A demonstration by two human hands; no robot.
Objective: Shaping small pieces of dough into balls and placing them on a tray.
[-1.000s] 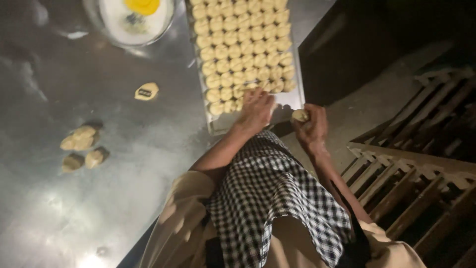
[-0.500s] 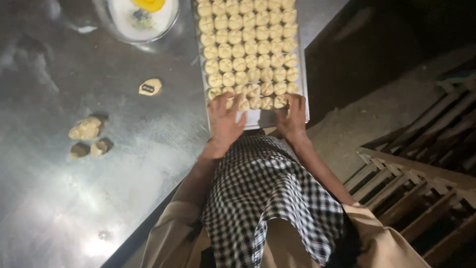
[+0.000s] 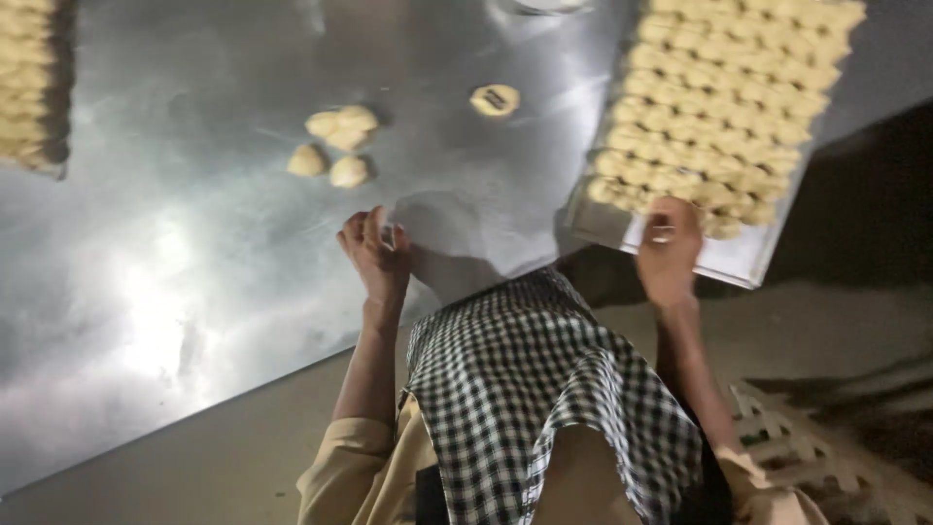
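tray: a metal tray (image 3: pixel 680 248) sits at the near right edge of the bench (image 3: pixel 194 292), its near corner hanging past that edge over the dark floor
dough on tray: rows of pale shaped dough pieces (image 3: pixel 719 107) fill nearly all of it; only a bare strip shows at the near end, so filling looks almost done
right hand (image 3: pixel 669 255): its grip is clenched on the tray's near rim, thumb over the metal, just beside the last row
left hand (image 3: pixel 374 255): released, holding nothing, fingers loosely curled above the bench near its near edge
left to do: a few loose lumps of dough (image 3: pixel 335 141) and one flat round piece (image 3: pixel 495 99) lie unshaped toward the middle of the bench
second tray: another filled tray (image 3: pixel 34 83) shows at the far left corner
open room: wide bare steel between the left hand and the left edge; little margin at the right edge, where the tray overhangs
beyond the edge: a wooden slatted rack (image 3: pixel 826 457) stands on the floor at the near right
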